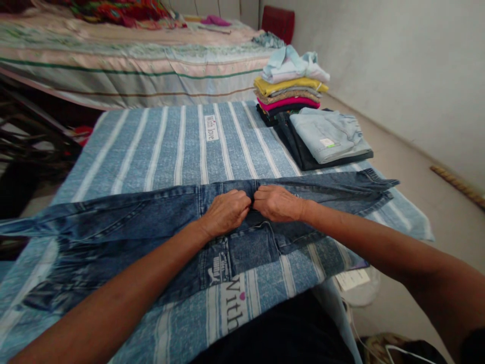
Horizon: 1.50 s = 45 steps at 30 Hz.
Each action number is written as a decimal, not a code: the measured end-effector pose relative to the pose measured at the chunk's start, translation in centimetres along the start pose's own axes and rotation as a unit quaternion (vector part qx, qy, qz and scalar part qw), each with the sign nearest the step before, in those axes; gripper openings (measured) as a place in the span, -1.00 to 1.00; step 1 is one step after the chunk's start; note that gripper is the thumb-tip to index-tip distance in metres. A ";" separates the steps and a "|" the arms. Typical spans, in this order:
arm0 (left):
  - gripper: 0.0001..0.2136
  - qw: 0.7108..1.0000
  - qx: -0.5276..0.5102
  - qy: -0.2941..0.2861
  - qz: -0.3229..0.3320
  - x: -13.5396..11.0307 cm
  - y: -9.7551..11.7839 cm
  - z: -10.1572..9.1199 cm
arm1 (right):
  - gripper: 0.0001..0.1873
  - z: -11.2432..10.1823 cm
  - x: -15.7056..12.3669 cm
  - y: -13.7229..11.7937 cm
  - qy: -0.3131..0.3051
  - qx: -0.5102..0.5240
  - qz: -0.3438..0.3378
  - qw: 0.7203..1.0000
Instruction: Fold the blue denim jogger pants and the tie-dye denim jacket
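Dark blue jeans [159, 217] lie stretched across the table, with a gathered elastic end at the right and a patch pocket and white printed logo near the middle. My left hand [227, 210] is closed with its fingers gripping the denim at the middle. Right beside it, my right hand [278, 203] pinches the same cloth, knuckles almost touching the left. Fingertips of both hands are hidden in the fabric. Under the jeans is a blue-and-white striped cloth [151, 136] covering the table.
Folded light blue jeans [333, 134] rest on dark folded trousers [293, 144] at the back right. Behind them rises a stack of folded clothes [290, 93]. Beyond stands a bed [151, 76] with a patterned cover. A pale wall [397, 60] closes the right side.
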State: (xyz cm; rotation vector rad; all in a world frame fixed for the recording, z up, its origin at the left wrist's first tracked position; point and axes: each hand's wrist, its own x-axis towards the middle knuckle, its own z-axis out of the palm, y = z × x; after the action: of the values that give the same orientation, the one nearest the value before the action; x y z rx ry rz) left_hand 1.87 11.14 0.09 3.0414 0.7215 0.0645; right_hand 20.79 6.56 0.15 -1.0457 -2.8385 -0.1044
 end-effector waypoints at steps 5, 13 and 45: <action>-0.88 1.000 -0.018 -0.006 0.002 0.0 -0.3 0.0 | -0.81 0.5 -0.2 0.1 0.030 0.025 0.002 0.999; -0.88 0.995 -0.075 -0.059 0.027 0.1 -0.9 -1.2 | -0.82 0.7 -0.3 0.3 0.028 0.049 -0.006 0.998; -0.90 0.992 -0.110 -0.048 -0.028 0.4 -0.8 -1.0 | -0.77 1.5 0.0 0.0 0.060 0.069 0.020 0.996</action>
State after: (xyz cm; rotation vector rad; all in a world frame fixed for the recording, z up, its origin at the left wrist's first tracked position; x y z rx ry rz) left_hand 1.86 12.02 1.07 2.7923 0.7378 -0.0026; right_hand 20.71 6.73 -1.30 -1.0301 -2.6731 0.0318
